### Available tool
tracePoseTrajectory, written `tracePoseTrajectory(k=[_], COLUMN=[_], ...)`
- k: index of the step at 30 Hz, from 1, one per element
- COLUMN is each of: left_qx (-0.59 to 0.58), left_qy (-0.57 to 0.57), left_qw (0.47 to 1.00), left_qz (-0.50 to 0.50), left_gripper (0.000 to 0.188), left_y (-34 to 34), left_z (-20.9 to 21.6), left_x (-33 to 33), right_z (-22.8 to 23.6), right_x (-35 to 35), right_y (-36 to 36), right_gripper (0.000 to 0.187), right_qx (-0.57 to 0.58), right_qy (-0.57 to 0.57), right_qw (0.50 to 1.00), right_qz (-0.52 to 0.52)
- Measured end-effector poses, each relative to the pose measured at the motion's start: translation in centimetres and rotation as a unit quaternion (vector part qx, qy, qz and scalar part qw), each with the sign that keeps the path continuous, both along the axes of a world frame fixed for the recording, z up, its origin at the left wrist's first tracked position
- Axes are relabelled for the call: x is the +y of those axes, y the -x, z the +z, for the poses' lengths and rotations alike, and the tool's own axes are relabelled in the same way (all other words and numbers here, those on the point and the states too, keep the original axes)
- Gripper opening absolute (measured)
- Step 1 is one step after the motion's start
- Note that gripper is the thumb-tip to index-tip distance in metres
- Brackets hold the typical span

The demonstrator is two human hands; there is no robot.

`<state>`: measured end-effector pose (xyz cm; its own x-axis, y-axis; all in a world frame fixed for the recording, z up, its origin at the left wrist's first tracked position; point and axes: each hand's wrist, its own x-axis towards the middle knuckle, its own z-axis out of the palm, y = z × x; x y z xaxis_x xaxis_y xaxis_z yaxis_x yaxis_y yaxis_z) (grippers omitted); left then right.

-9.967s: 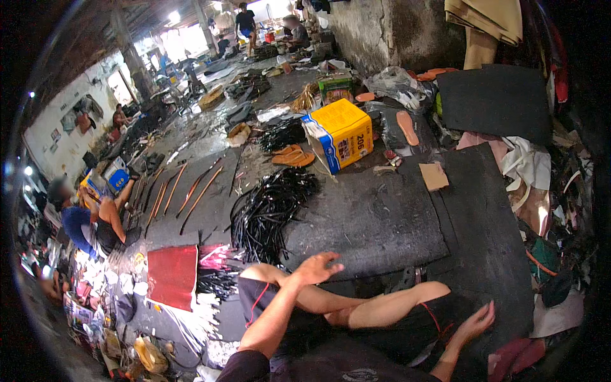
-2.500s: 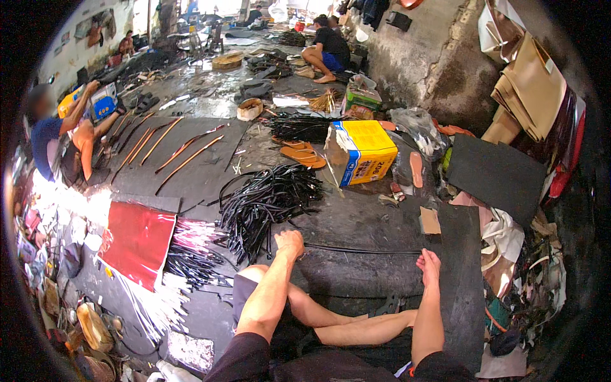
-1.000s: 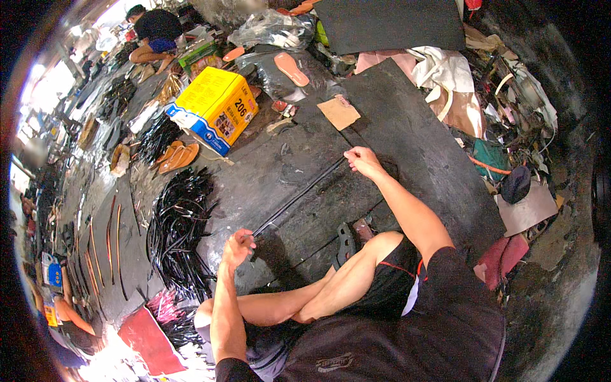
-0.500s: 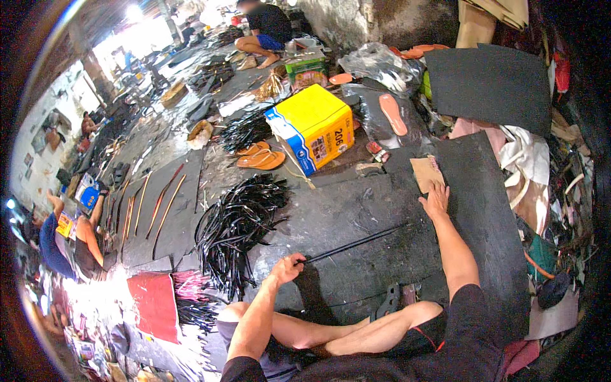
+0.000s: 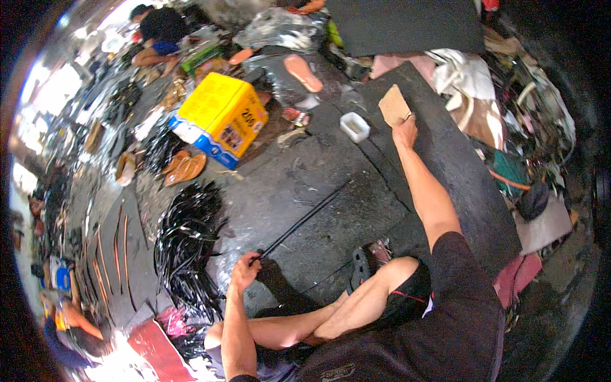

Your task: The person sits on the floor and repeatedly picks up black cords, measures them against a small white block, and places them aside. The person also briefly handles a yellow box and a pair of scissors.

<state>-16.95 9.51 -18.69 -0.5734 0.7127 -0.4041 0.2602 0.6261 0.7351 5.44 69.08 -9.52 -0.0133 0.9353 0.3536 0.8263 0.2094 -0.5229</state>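
Observation:
My left hand [image 5: 245, 272] is closed around one end of some long, thin black strips [image 5: 305, 219], which stretch away toward the middle of the dark mat. Out at the far right, my right hand [image 5: 404, 132] grips a flat tan piece that looks like cardboard [image 5: 394, 105] by its near edge. To the left of that hand sits a small white tub [image 5: 365, 135], uncovered, with something pale inside that I cannot make out. A heap of shiny black strips [image 5: 188, 242] lies left of my left hand.
Beyond the heap are a yellow and blue box [image 5: 216, 108] and orange sandals [image 5: 188, 169]. A pink sole [image 5: 302, 73] lies farther back. A dark grey sheet [image 5: 471, 184] runs along the right. Near my legs is a dark curved object [image 5: 359, 270]. Other people sit at the left.
My right hand, flat on the cardboard before, now holds it up and farther right. The white tub has come into sight. My left hand still holds the strips; the view has shifted.

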Motion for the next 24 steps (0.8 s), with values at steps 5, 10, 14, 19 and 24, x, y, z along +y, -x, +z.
tracePoseTrajectory(k=[5,10,14,19,24], left_qx=[-0.032,0.045,0.016,0.009,-0.012], left_qy=[0.016,0.026,0.017,0.01,0.011], left_qw=[0.999,0.999,0.999,1.0,1.0], left_qz=[0.023,-0.003,0.023,0.012,-0.007], left_gripper=[0.024,0.032,0.032,0.033,0.035], left_y=[0.6,0.3,-0.1,0.1,0.5], left_z=[-0.8,-1.2,-0.8,-0.4,-0.7], left_x=[0.2,-0.5,-0.5,-0.3,-0.2], right_z=[-3.1,-6.1,-7.7,-6.4,-3.0], right_x=[-0.6,-2.4,-2.2,-3.2,-9.8], right_y=[-0.4,4.6,7.1,7.7,7.6], right_gripper=[0.1,0.117,0.113,0.074,0.067], right_qx=[0.001,-0.001,0.005,0.026,0.04], right_qy=[-0.109,0.026,0.094,0.038,0.015], right_qw=[0.989,0.978,0.973,0.985,0.973], right_qz=[0.097,0.205,0.209,0.169,0.226])
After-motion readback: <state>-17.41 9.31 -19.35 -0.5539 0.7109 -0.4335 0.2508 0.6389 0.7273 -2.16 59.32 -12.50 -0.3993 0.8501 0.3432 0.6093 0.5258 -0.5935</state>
